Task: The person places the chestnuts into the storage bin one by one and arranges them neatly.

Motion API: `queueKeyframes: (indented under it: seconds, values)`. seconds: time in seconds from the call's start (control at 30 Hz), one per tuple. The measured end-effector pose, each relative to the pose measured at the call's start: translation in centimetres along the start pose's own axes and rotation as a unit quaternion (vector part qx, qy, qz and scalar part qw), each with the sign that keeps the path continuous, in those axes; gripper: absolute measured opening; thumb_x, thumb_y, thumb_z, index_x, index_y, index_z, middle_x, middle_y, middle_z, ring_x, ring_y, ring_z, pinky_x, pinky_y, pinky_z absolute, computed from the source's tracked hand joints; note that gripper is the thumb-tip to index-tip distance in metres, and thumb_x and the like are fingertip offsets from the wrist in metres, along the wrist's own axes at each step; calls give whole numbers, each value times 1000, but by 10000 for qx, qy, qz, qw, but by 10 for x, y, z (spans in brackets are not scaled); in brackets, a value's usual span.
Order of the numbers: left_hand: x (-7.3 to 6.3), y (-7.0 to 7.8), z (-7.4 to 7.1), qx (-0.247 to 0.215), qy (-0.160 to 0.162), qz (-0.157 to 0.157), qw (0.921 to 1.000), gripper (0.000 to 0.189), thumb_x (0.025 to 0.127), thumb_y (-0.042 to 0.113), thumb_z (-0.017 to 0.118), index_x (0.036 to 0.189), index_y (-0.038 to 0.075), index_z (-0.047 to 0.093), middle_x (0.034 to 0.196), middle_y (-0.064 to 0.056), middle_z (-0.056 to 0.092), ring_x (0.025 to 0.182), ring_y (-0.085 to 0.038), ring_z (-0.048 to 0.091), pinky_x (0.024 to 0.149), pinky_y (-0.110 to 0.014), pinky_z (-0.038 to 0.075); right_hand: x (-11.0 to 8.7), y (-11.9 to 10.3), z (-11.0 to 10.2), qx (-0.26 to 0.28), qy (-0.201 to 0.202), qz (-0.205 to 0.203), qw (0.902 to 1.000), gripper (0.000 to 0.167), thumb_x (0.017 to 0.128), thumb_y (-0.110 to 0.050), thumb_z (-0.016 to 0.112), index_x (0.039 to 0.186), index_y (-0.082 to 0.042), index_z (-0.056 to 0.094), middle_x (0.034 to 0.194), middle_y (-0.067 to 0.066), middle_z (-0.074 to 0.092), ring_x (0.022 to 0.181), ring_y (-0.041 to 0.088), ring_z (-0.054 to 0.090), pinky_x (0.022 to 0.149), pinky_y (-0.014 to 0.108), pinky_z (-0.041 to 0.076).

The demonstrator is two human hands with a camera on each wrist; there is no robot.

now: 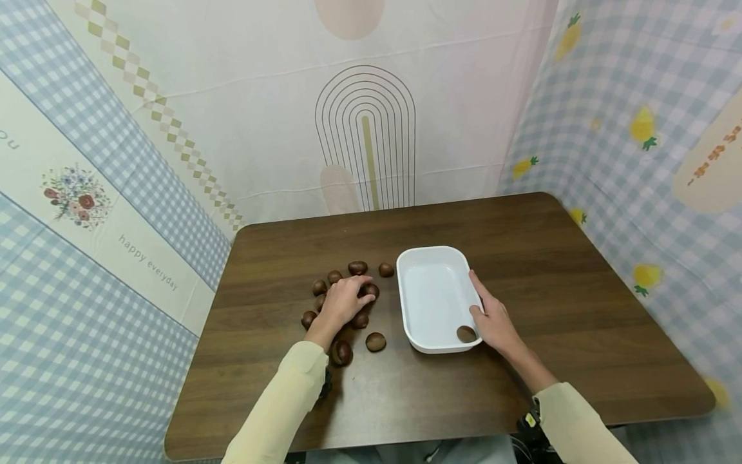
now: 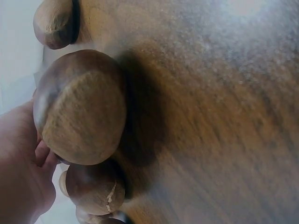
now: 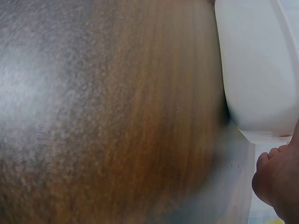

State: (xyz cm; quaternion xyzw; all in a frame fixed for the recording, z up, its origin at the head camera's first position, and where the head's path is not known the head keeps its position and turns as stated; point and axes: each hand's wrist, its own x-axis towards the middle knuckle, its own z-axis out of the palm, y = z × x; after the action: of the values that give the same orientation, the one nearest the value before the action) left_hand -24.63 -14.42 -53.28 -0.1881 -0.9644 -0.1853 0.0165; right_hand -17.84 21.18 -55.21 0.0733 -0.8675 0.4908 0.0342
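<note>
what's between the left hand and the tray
In the head view, a chestnut at the left hand, then bare table up to the tray; another chestnut sits slightly farther back, close to the tray.

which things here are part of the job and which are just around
In use:
white tray, gripped by the right hand
chestnut in the tray
loose chestnuts, with the left hand among them

Just around:
wood-grain table, only a support
arch-print cloth
blue-checked cloths
</note>
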Motion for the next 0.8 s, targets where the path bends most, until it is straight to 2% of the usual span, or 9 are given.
queueKeyframes:
  seconds: [0.2, 0.57, 0.8]
  values:
    - [0, 1, 1, 11, 49, 100, 9999, 47, 97, 32, 81, 140, 16, 69, 138, -6, 70, 115, -31, 71, 93, -50, 58, 0, 0, 0, -4, 11, -3, 10000, 74, 100, 6, 47, 169, -12, 28, 173, 11, 28, 157, 36, 29, 124, 45, 26]
    - [1, 3, 1, 70, 47, 60, 9999, 43, 99, 30, 80, 138, 16, 70, 137, -5, 70, 115, -31, 70, 94, -49, 58, 0, 0, 0, -30, 37, 10, 10000, 75, 99, 6, 48, 169, -14, 29, 172, 10, 29, 156, 36, 30, 123, 45, 28]
    - [5, 6, -6, -54, 72, 32, 10000, 43, 98, 29, 80, 137, 15, 70, 135, -5, 71, 117, -32, 70, 97, -50, 57, 1, 0, -2, -12, -16, 71, 10000, 76, 99, 7, 49, 169, -14, 29, 173, 11, 28, 157, 37, 29, 123, 54, 28]
